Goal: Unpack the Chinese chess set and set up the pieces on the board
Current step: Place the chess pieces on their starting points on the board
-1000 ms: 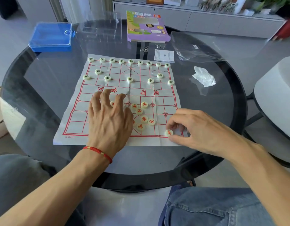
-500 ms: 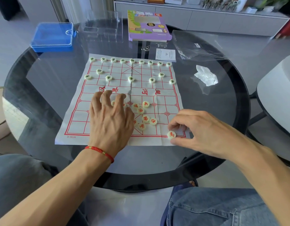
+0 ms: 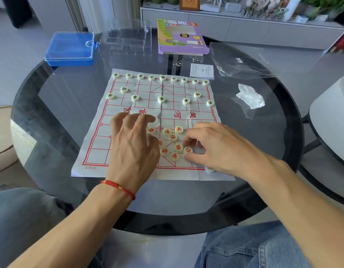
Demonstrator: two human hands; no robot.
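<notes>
The paper board (image 3: 97, 151) with its red grid lies flat on the glass table. Green-lettered pieces (image 3: 161, 99) stand in order on the far half. Several red-lettered pieces (image 3: 172, 137) sit in a loose cluster on the near half. My left hand (image 3: 132, 146) rests spread over the near-left part of the board, fingers relaxed, covering some pieces. My right hand (image 3: 211, 147) reaches into the cluster, thumb and forefinger pinching a red piece (image 3: 188, 150). Another red piece (image 3: 209, 168) lies at the near right corner, mostly hidden under that hand.
A blue lidded box (image 3: 70, 48), a clear plastic tray (image 3: 128, 38) and the purple game box (image 3: 181, 36) stand at the table's far edge. A leaflet (image 3: 202, 71), a plastic bag (image 3: 239, 60) and crumpled wrap (image 3: 249, 96) lie to the right. A white chair (image 3: 332, 120) is beside the table.
My right hand left a red piece at the board's near right corner and moved left into the cluster, where it now pinches another piece. The left hand barely moved.
</notes>
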